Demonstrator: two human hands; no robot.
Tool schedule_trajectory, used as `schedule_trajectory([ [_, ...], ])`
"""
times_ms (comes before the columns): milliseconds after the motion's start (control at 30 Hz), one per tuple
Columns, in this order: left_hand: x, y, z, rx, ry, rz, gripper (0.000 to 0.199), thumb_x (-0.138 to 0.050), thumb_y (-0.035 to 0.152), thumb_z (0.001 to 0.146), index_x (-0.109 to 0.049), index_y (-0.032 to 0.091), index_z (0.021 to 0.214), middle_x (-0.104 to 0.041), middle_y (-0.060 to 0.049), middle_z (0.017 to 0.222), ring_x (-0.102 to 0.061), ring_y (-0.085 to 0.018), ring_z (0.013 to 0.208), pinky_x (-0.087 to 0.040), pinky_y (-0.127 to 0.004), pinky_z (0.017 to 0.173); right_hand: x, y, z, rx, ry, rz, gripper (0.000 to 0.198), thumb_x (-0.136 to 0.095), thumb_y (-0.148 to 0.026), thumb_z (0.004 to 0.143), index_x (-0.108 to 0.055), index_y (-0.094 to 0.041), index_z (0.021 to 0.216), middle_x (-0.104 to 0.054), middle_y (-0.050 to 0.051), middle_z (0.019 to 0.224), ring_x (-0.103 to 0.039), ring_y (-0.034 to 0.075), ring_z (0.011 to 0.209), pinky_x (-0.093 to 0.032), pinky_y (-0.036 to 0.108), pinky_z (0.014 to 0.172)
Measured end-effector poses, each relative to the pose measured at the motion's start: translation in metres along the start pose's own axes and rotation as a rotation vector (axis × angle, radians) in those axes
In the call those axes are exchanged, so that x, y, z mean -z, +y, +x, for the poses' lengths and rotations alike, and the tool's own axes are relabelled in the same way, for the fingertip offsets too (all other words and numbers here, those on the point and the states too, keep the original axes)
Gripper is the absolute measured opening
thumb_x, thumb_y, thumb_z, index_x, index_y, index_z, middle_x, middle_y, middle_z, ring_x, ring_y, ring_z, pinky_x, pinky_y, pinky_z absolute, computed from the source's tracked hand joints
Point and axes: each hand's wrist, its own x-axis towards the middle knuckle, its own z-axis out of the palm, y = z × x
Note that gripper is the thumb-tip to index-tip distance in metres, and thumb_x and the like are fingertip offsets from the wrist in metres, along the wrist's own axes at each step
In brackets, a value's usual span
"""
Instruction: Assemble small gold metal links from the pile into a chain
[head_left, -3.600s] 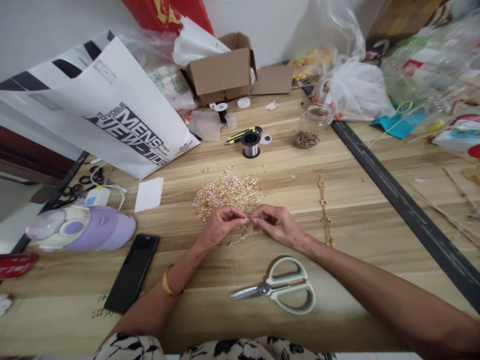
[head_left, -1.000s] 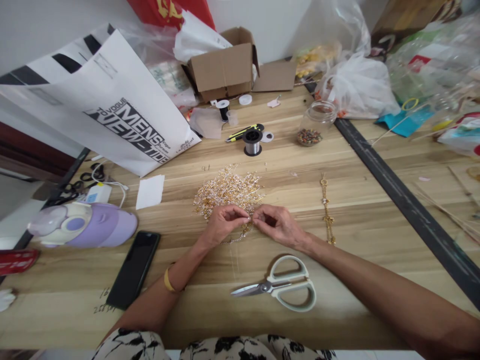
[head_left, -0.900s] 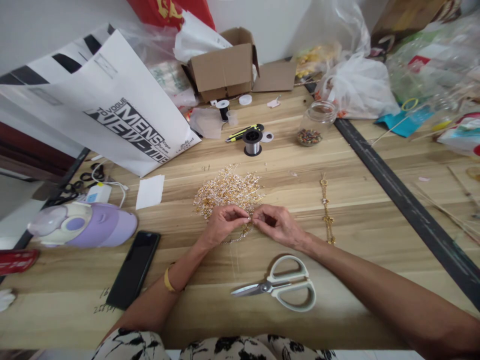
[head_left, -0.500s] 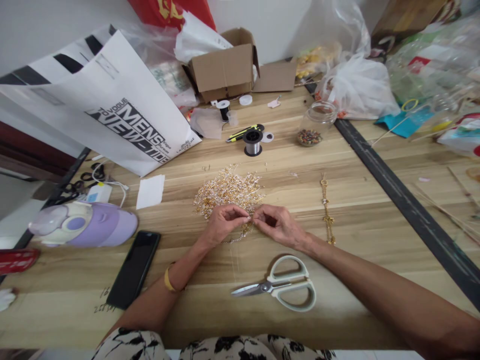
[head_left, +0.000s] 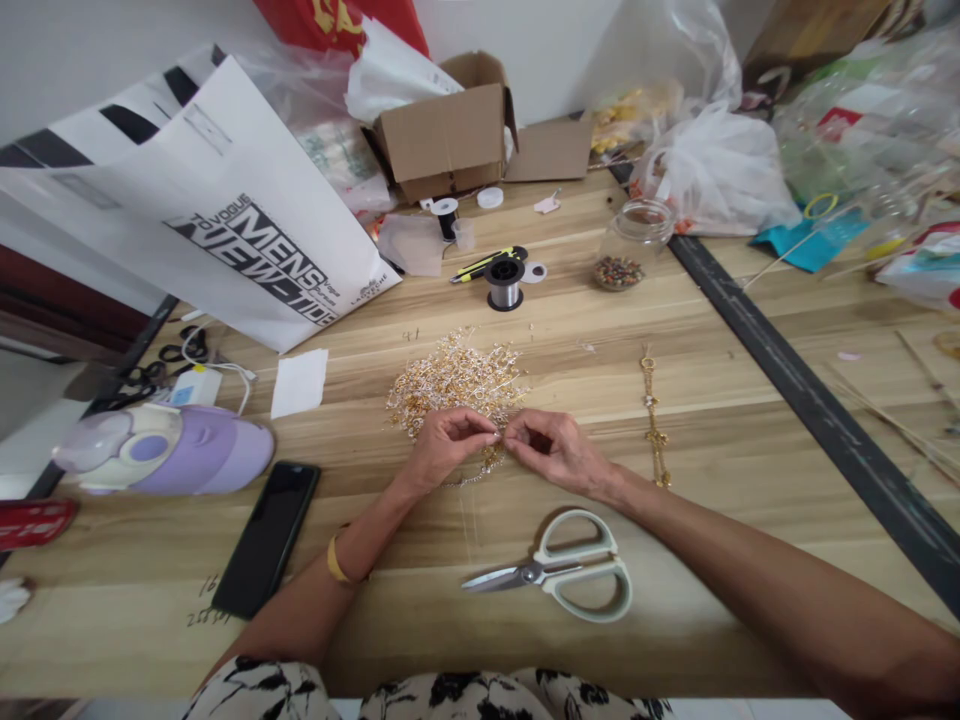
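My left hand (head_left: 448, 448) and my right hand (head_left: 556, 450) meet fingertip to fingertip at the near edge of a pile of small gold and silver jewellery pieces (head_left: 457, 378). Both are closed in a pinch; what lies between the fingers is too small to make out. Just under the fingertips a short string of silver and gold beads (head_left: 474, 477) rests on the wood, and thin clear thread runs down from it. Closer to me lie scissors (head_left: 551, 572) with pale handles, their blades pointing left. A gold chain with charms (head_left: 654, 425) is stretched out to the right.
Behind the pile stand a wire spool (head_left: 505, 284) and a glass jar (head_left: 630, 250) of coloured beads. On the left are a phone (head_left: 266, 540), a purple bottle (head_left: 202, 447) and a large paper bag (head_left: 247, 220). A cardboard box (head_left: 442, 140) and plastic bags (head_left: 720, 170) line the back.
Almost nothing differs. My hands keep the same pinched pose over the pile, and the view has shifted very slightly.
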Motion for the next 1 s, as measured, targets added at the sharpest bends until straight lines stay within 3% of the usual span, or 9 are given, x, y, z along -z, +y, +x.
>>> schedule_trajectory([
  [1000,-0.0005,-0.0007,-0.0007,0.033,-0.042,-0.038,0.018,-0.078,0.026,0.064,-0.07,0.013,0.073,-0.071,-0.003,0.069,-0.063,-0.012,0.063,-0.051,-0.021,0.062,0.0014,0.0007,0.0001,-0.031,-0.009,0.033,0.012,-0.055,-0.023,0.084,-0.061,-0.014,0.079,-0.053,-0.001,0.063,-0.045,0.009,0.054,-0.035,0.019,0.049],
])
